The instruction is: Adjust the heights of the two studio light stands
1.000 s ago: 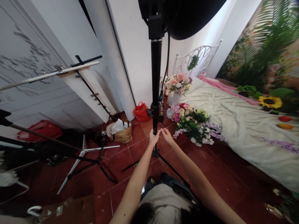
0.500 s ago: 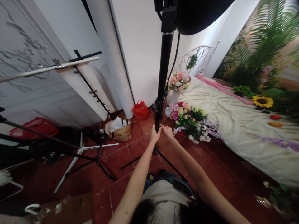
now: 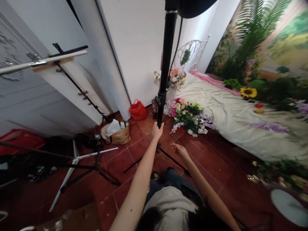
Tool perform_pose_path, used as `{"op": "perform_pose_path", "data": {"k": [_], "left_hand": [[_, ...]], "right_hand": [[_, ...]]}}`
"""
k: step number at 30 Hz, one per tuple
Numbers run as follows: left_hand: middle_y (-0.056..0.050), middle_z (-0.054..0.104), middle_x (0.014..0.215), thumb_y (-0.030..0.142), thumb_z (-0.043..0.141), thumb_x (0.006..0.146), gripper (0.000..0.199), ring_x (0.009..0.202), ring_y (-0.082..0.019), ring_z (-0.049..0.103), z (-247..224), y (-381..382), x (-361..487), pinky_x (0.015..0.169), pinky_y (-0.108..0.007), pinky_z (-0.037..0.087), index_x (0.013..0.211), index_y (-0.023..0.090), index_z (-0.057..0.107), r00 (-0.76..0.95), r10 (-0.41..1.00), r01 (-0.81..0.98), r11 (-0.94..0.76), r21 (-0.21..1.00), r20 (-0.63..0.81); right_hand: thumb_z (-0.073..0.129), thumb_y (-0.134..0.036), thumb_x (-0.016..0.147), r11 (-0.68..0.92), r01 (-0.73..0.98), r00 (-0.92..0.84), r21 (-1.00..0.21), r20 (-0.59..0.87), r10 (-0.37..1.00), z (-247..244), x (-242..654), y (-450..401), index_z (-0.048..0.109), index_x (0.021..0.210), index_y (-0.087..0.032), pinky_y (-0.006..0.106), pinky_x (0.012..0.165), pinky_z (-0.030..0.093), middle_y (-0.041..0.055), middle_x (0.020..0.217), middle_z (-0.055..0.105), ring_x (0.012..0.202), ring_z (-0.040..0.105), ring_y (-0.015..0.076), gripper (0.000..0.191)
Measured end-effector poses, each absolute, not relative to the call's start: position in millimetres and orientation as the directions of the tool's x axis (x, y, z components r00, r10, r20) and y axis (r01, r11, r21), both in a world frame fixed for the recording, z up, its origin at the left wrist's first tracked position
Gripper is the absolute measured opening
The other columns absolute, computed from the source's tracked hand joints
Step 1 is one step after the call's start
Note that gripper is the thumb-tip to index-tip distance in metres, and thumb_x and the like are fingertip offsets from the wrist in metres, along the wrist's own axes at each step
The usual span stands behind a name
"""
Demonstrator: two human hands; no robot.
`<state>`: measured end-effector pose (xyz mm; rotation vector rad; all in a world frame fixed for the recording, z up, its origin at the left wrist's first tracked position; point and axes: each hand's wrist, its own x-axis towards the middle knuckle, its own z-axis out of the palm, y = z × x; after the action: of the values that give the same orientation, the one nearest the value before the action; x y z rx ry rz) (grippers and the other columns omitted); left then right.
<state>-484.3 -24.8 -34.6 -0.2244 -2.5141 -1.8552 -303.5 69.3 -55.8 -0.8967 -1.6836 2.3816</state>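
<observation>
A black light stand [image 3: 166,61] rises upright in front of me, with a dark lamp head [image 3: 196,7] at its top and a cable hanging along the pole. My left hand [image 3: 158,131] is wrapped around the lower pole, below a black clamp knob. To the right of the pole and apart from it, my right hand [image 3: 180,150] hovers over the floor with its fingers curled together. Whether anything small is in those fingers cannot be made out. The stand's legs spread on the floor near my feet.
Artificial flowers [image 3: 185,115] lie beside a bed with a cream cover [image 3: 216,106] on the right. A red bag [image 3: 138,110] and a woven bag [image 3: 120,134] stand on the tiled floor. At left are a white-legged stand [image 3: 72,170] and a backdrop crossbar [image 3: 45,61].
My right hand has come away from the pole, moving down and right. My left hand keeps its hold on the pole. The view has turned slightly right and down.
</observation>
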Motion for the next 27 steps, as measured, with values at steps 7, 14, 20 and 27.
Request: {"op": "perform_pose_path", "data": {"k": [7,14,20,27], "left_hand": [[-0.005,0.063,0.082,0.053,0.061,0.074,0.036,0.077,-0.02,0.061,-32,-24,-483,0.072,-0.028,0.046,0.089,0.022,0.053,-0.973,0.162,0.202,0.274,0.94,0.161],[-0.005,0.062,0.086,0.05,0.056,0.077,0.033,0.081,-0.019,0.06,-37,0,-475,0.08,-0.032,0.048,0.092,0.021,0.049,-0.979,0.099,0.197,0.272,0.942,0.176],[-0.017,0.06,0.111,0.042,0.054,0.078,0.043,0.107,-0.027,0.058,-26,21,-438,0.093,-0.04,0.046,0.109,0.013,0.049,-0.964,-0.072,0.188,0.502,0.844,0.257],[-0.014,0.069,0.083,0.039,0.051,0.072,0.019,0.092,-0.041,0.064,-121,25,-269,0.071,-0.056,0.052,0.077,0.022,0.059,-0.994,0.084,0.031,0.806,0.592,-0.063]], "right_hand": [[0.067,-0.045,0.069,-0.477,0.267,-0.789,-0.838,-0.474,0.391,-53,-236,83,0.07,0.083,-0.018,0.024,0.056,0.046,0.0051,0.073,0.067,0.058,0.059,0.0122,0.03],[0.067,-0.042,0.072,-0.57,0.04,-0.704,-0.821,-0.428,0.567,-34,-139,143,0.07,0.088,-0.019,0.023,0.064,0.049,0.0046,0.079,0.069,0.066,0.063,0.012,0.029],[0.065,-0.038,0.078,-0.611,-0.068,-0.532,-0.789,-0.489,0.691,-41,2,191,0.067,0.09,-0.017,0.022,0.064,0.05,0.0042,0.079,0.069,0.063,0.064,0.0104,0.025],[0.061,-0.032,0.082,-0.634,-0.29,-0.248,-0.717,-0.584,0.773,-69,215,227,0.067,0.091,-0.019,0.018,0.06,0.049,0.0025,0.078,0.07,0.062,0.063,0.0078,0.016]]}}
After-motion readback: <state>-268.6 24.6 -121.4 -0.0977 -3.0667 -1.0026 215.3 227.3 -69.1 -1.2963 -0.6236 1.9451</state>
